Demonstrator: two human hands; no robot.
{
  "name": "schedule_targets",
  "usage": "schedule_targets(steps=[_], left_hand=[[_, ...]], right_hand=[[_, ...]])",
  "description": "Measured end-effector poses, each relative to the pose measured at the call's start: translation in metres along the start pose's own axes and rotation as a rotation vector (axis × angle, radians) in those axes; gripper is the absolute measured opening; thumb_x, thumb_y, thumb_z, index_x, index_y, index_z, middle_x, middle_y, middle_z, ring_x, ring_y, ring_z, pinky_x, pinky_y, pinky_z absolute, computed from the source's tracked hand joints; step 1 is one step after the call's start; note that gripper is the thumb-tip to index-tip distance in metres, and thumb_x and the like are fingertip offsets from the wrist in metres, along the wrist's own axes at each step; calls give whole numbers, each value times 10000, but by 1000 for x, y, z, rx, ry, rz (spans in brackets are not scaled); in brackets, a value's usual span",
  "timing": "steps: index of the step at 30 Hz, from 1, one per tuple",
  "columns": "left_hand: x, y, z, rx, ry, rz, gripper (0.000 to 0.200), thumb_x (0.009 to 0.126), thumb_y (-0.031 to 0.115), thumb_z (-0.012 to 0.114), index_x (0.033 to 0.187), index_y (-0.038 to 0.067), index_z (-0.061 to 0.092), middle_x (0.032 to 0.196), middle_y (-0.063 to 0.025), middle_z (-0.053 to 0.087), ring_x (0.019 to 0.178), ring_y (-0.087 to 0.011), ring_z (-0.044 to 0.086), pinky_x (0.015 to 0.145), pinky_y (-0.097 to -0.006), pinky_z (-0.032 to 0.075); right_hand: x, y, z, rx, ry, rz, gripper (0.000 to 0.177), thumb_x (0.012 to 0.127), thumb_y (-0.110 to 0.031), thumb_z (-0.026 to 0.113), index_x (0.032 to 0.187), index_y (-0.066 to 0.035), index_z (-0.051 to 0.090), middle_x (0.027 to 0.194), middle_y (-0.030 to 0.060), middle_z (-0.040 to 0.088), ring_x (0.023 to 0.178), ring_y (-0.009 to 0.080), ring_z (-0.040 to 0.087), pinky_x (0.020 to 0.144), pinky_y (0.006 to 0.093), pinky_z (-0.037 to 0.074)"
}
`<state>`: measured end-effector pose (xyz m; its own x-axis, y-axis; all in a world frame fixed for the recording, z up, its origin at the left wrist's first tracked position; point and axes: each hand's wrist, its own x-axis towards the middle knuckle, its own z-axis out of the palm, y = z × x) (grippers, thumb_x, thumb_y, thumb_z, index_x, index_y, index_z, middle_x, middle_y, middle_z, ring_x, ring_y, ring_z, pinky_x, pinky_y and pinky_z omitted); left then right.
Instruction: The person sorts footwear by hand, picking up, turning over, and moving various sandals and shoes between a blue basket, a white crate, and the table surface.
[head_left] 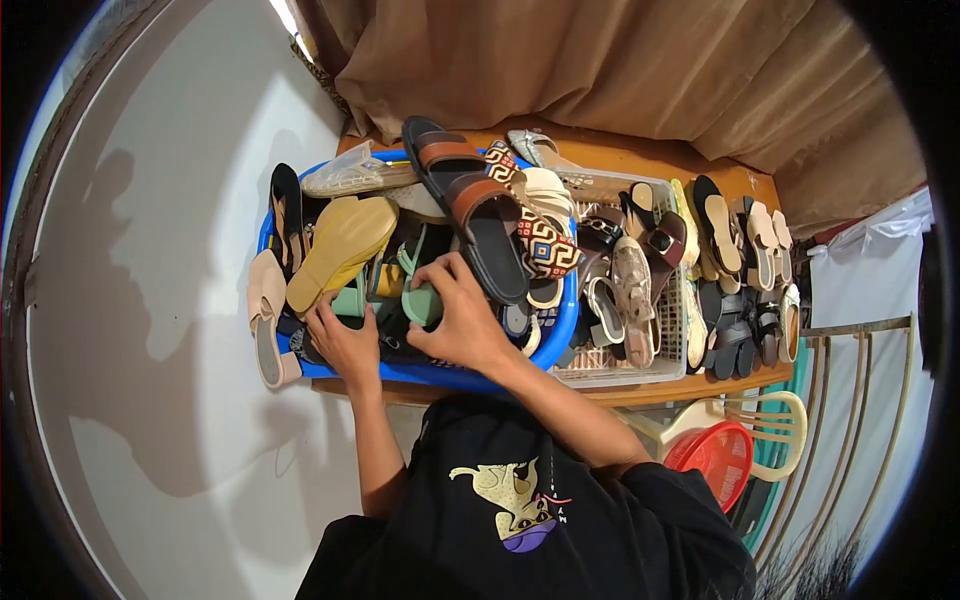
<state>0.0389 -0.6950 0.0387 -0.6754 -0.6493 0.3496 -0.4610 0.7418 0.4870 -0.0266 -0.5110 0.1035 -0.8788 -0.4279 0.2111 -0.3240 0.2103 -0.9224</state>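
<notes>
A blue basket [562,335] is heaped with mixed sandals and shoes. My right hand [462,318] pinches a green sandal [421,304] between thumb and fingers, low in the heap. My left hand [345,340] is curled at another piece of green footwear [350,299], whose lower part is hidden by the fingers. Just above that hand lies a mustard-yellow shoe [345,245], sole up. A black sandal with brown straps [470,205] rests on top of the pile, above my right hand. A pale pink sandal [266,310] hangs over the basket's left side.
To the right, a whitish plastic crate [625,378] holds several shoes. Pairs of sandals [735,340] stand farther right on the wooden table [620,158]. A cream chair [790,430] with a red basin [715,460] is below. Brown curtain [560,60] hangs behind; a white wall is left.
</notes>
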Motion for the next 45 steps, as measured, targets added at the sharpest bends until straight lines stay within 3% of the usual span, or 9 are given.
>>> schedule_targets(steps=[14,23,26,30,36,38,42,44,45], left_hand=[[46,40,-72,-375,274,235,479,659,109,842,1093,46,650,1101,-113,612,1006,-300,613,927,-423,489],[52,53,-122,-1168,511,-85,402,879,312,591,1172,38,551,1127,-114,530,1080,-279,564,976,-438,483],[55,47,-111,-1404,566,-314,489,963,398,526,1280,25,533,1255,-142,549,1246,-308,544,1020,-485,484],[35,48,-76,-1533,371,-536,587,1028,452,524,1425,23,457,1429,-163,516,1359,-316,503,1006,-527,543],[-28,69,-29,-1480,-665,-623,609,999,229,677,1508,141,355,1409,-131,530,1301,-301,556,985,-595,558],[-38,85,-27,-1466,-816,-493,702,956,117,694,1542,112,310,1414,-118,526,1279,-253,572,996,-451,535],[-48,84,-7,-1566,-802,-743,636,886,28,667,1474,43,425,1345,-103,582,1239,-225,589,999,-375,515],[-53,91,-5,-1550,-706,-727,623,862,9,654,1453,29,456,1317,-99,603,1219,-224,600,998,-369,510],[-54,90,-6,-1474,-676,-648,630,847,5,645,1448,23,459,1300,-100,612,1199,-229,608,999,-366,507]], right_hand=[[0,-42,-15,99,49,-162,517,652,-131,858,1100,-44,614,1137,197,546,1108,417,592,967,445,504],[7,-62,-54,511,154,-183,602,696,-165,898,1073,-72,437,1029,60,503,985,133,520,869,303,464],[9,-47,-67,698,280,-260,547,737,-190,843,1073,-78,426,1080,96,530,1008,180,548,899,321,476],[0,-19,-67,1104,474,-167,421,805,-149,772,1032,-71,426,1151,138,577,1055,195,582,959,338,477],[-40,34,-30,517,528,48,345,888,-46,768,985,-64,438,1047,87,574,963,150,545,918,299,462],[-44,33,-30,393,456,52,365,874,-70,797,1039,-37,473,1029,73,564,952,143,535,888,301,466],[-40,20,-52,74,252,105,378,881,-194,802,1098,9,567,952,115,625,872,174,580,815,318,483],[-38,10,-70,-50,42,183,433,806,-284,825,950,80,639,934,255,664,873,429,667,788,431,519],[-37,9,-76,-48,-40,184,448,792,-287,835,966,85,657,939,263,673,868,425,674,781,434,522]])
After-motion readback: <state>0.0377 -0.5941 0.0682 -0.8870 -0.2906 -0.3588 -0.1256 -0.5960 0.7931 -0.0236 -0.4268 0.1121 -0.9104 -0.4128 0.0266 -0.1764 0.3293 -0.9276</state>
